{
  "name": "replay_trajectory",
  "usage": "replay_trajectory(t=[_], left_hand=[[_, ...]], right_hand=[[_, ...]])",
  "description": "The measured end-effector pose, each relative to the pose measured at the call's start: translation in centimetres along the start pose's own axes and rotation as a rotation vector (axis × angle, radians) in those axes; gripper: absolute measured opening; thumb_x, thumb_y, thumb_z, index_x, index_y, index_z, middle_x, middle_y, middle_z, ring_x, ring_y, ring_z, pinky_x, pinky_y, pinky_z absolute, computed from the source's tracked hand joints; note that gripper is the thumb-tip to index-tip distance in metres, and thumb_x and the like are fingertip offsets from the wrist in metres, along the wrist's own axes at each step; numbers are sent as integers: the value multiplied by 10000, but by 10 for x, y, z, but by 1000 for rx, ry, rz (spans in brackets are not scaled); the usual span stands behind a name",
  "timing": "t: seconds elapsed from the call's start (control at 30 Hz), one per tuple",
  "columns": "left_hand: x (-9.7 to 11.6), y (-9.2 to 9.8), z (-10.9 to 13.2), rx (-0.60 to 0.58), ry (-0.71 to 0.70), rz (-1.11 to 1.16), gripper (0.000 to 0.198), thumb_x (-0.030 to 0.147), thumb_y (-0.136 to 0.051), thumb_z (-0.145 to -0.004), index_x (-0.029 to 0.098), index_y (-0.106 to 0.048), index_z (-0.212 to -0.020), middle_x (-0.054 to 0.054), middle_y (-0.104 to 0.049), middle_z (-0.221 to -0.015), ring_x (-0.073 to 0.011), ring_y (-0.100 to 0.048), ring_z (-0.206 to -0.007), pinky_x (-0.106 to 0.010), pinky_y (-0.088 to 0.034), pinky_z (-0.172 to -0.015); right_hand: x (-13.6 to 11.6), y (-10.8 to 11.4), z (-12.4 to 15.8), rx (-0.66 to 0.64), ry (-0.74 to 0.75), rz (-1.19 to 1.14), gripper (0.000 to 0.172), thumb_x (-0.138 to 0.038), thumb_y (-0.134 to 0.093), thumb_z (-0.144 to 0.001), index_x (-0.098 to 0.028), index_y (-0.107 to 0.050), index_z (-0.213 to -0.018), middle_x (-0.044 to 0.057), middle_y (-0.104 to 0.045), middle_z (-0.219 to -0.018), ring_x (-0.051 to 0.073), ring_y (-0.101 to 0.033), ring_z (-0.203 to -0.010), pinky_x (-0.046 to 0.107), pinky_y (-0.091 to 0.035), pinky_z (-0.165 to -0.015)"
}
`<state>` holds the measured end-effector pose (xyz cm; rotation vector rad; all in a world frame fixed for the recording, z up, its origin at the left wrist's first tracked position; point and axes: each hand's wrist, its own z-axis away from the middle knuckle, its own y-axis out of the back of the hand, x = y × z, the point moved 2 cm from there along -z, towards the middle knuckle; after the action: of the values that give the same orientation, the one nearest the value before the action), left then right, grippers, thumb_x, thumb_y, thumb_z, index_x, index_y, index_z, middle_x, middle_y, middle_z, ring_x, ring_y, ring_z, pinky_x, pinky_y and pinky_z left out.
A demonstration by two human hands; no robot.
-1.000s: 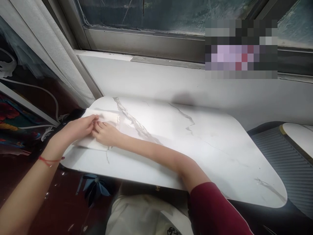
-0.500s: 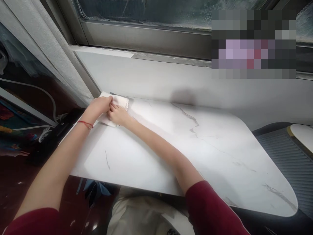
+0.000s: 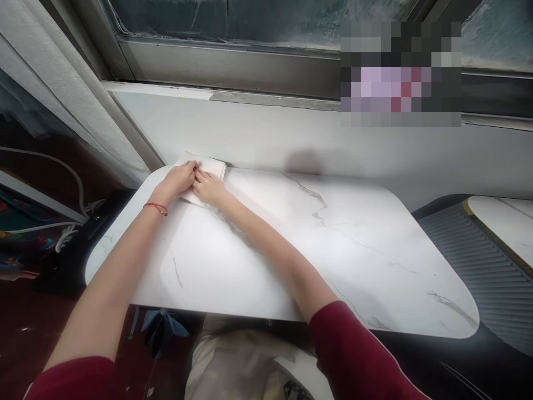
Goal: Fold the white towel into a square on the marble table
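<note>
Surface (image 3: 233,275), white with grey veins and rounded corners, crosses the middle of the head camera's view. From where I stand, its back edge runs close along a pale wall panel (image 3: 250,128), under the window frame (image 3: 237,66) at the top of the frame. The near edge passes just above the person's lap at bottom centre. At centre left the surface curves off beside some dark thing; at lower right its rounded corner ends beside a ribbed grey panel (image 3: 478,278), with another white top (image 3: 508,216) at the far right. There's a long sweep of marbled top to the right of the arms and a smaller patch between them, while the back left is tighter: a curtain (image 3: 70,105) hangs down from the upper left nearly to that corner.

Right there, left of centre, lies the white cloth (image 3: 212,165), its far side up at the back edge by the wall. Both hands are on it, nearly touching each other. The left hand (image 3: 181,178), a red bracelet (image 3: 156,209) at its wrist, has its fingers bent inward; the right hand (image 3: 208,188) lies lower over the cloth, fingers slightly bent and pointing at the left. I can't tell whether either one is gripping the fabric or only pressing on it. Dark red sleeves (image 3: 353,350) show at the bottom, and blurred squares hide something at upper right.
</note>
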<state>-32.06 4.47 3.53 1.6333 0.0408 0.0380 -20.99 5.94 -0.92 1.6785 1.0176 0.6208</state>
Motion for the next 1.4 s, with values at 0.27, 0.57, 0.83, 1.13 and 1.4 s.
replay_trajectory(t=[0.27,0.57,0.83,1.13,1.4], left_hand=[[12,6,21,-24,-111,-75,423,180,-290,-1002,145,-548,-1334,-159,-684,-1336,-257,-690,-1154,-327,-499,-927],[57,17,117,-22,-277,-104,444,239,-296,-1020,144,-621,-1308,-159,-722,-1261,-312,-720,-1057,-404,-537,-854],[78,19,209,-24,-529,-28,403,261,-393,-963,266,-728,-1187,-111,-766,-1178,-312,-726,-1047,-452,-574,-867],[89,3,189,65,-534,-6,556,162,-369,-960,239,-576,-1469,-105,-571,-1513,-287,-570,-1376,-442,-530,-1054],[119,-16,110,150,-420,-182,549,110,-274,-990,62,-541,-1466,-202,-522,-1537,-334,-514,-1419,-453,-476,-1077]], right_hand=[[-11,19,26,-76,39,95,431,-170,-394,-1048,20,-575,-1390,289,-483,-1522,300,-474,-1420,443,-362,-1183],[-49,57,128,-32,270,172,365,-110,-352,-1030,-13,-649,-1219,283,-679,-1234,310,-652,-1109,472,-521,-908],[-107,98,230,100,391,285,341,-106,-403,-1008,-76,-662,-1228,250,-736,-1134,302,-704,-1063,477,-535,-900],[-75,88,216,94,279,199,372,-100,-355,-1023,-33,-612,-1284,271,-680,-1262,306,-653,-1143,465,-551,-903],[-6,61,180,79,95,174,369,-77,-320,-1030,-16,-593,-1272,321,-583,-1406,334,-601,-1286,518,-512,-1021]])
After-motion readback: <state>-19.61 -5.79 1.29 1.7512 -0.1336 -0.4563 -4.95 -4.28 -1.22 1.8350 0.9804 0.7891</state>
